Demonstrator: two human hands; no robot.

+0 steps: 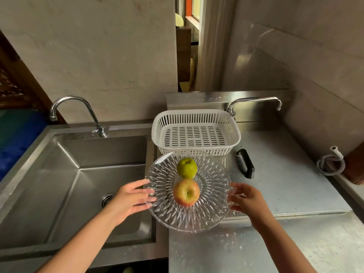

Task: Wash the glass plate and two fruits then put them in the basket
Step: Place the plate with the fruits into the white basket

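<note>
Glass plate [208,211] with two fruits, left hand [130,198] and right hand [246,200] flanking its rim, fingers spread.

Open room: sink basin [78,184] at left of frame, bare desk [285,184] at right. Obstacles: white basket [197,133] at centre, black handle [245,163] beside it, faucet [78,113] upper left, second faucet [256,103] behind the basket.

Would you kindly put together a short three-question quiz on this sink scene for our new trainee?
1. True or false: the white basket already holds fruit.
2. Which fruit on the glass plate lies nearer the basket: A) green apple B) red-yellow apple?
3. Fill in: the left hand and right hand are at the plate's ____.

Key: 1 false; 2 A; 3 opposite edges.
</note>
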